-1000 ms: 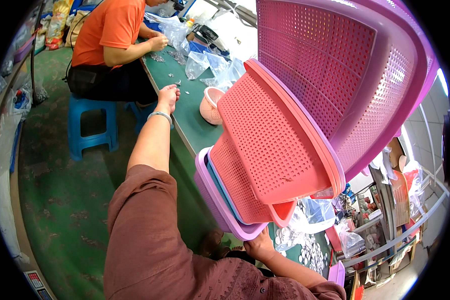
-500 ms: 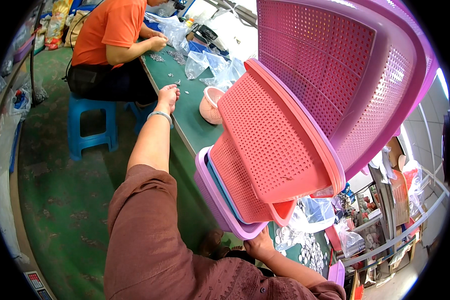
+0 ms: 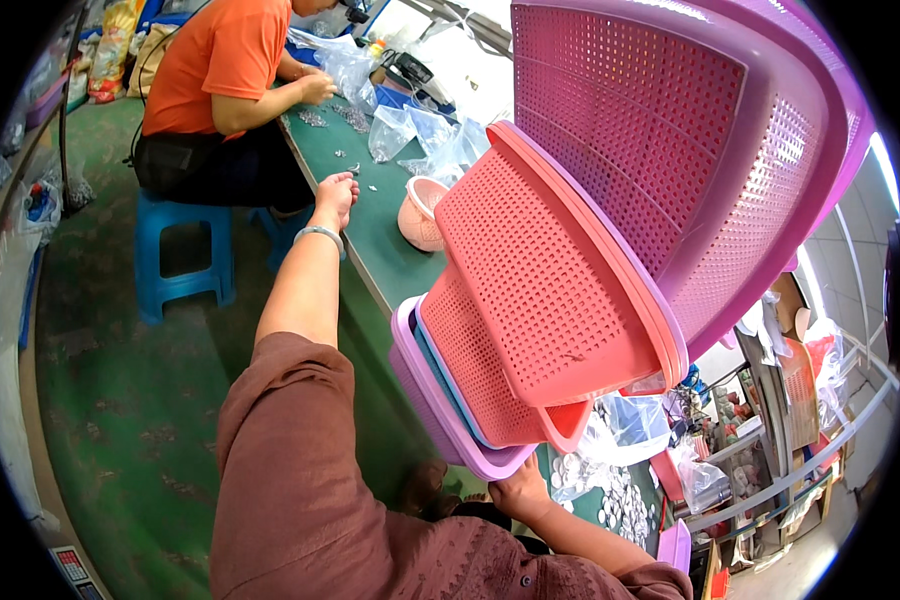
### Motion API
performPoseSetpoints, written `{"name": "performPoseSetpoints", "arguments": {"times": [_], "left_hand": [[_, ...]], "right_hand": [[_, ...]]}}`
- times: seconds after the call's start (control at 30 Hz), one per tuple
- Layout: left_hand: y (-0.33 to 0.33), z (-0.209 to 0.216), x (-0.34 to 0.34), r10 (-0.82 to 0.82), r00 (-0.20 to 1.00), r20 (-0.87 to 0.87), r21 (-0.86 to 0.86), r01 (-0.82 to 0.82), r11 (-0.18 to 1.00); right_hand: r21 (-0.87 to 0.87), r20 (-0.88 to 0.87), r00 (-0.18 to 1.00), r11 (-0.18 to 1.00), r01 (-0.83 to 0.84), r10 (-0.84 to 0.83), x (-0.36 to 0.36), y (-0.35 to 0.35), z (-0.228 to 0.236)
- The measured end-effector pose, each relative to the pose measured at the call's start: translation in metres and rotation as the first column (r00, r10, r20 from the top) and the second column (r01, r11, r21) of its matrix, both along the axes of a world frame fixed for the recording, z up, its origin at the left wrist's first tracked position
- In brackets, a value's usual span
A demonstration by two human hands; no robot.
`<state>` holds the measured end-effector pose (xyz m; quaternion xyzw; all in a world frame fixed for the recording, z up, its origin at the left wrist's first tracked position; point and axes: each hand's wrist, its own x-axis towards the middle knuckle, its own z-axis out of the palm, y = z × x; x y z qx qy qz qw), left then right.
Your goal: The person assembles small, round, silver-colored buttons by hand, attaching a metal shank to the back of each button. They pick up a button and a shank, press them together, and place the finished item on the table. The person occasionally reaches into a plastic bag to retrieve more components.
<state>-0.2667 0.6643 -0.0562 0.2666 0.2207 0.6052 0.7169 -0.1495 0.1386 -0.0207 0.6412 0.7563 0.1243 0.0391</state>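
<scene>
My left hand, with a bracelet on its wrist, is at the green table's edge. Its fingers are curled in, and whatever they may hold is too small or hidden. My right hand is low in front of my body, just under the lowest rim of a stack of baskets. Its fingers look bent, and the rim covers part of them. Whether it grips the rim, I cannot tell. The stack has a pink-red perforated basket, a lilac basket below, and a large purple basket leaning above.
A small pink basket stands past my left hand. A person in an orange shirt sits on a blue stool, handling small pieces. Clear plastic bags lie on the table. Shiny flat pieces are spread beyond my right forearm.
</scene>
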Motion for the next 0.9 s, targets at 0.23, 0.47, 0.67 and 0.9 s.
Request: {"name": "performPoseSetpoints", "arguments": {"times": [0.23, 0.47, 0.67, 0.9], "left_hand": [[-0.0008, 0.0014, -0.0004, 0.012, 1.000, -0.019, -0.009, -0.012, 1.000], [-0.0060, 0.0060, -0.0027, 0.010, 1.000, -0.008, -0.011, -0.010, 1.000], [-0.0053, 0.0053, -0.0023, 0.008, 1.000, -0.010, -0.010, -0.008, 1.000], [-0.0055, 0.0044, -0.0023, 0.006, 1.000, -0.009, -0.005, -0.006, 1.000]], "right_hand": [[-0.020, 0.015, 1.000, 1.000, 0.017, -0.017, 0.0003, -0.0007, -0.0001], [-0.007, -0.005, 1.000, 1.000, 0.009, -0.009, -0.0008, -0.0003, 0.0006], [-0.015, 0.005, 1.000, 1.000, 0.009, -0.009, 0.0002, -0.0004, 0.0000], [-0.021, 0.034, 0.999, 1.000, 0.016, -0.016, -0.0002, -0.0002, -0.0001]]}}
